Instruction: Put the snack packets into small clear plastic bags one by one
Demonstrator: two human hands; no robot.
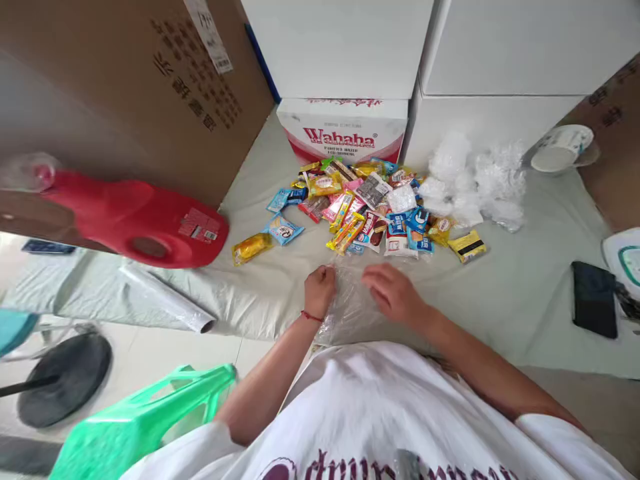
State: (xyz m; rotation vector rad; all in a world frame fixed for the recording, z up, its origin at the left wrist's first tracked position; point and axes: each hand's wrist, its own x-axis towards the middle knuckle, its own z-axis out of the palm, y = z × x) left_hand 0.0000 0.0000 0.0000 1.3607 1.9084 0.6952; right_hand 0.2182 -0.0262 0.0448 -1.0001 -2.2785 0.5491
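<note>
A clear plastic bag (347,300) hangs between my hands, just in front of my shirt. My left hand (320,290), with a red string at the wrist, is closed on the bag's left edge. On the other side, my right hand (394,293) has its fingers curled together at the bag's right edge; the fingertips are partly hidden. Right beyond the hands lies a pile of wrapped snacks (345,200). Nearest to my fingers are some yellow snack packets (347,233). A yellow wrapped snack (251,249) and a light blue packet (284,229) lie apart to the left.
Crumpled clear plastic bags (473,180) lie right of the pile. Behind it stands a Wahaha carton (345,127). To the left are a red jug (145,220), a white roll (167,298) and a green stool (150,413). A black phone (594,300) lies far right, with paper bowls (563,148) beyond.
</note>
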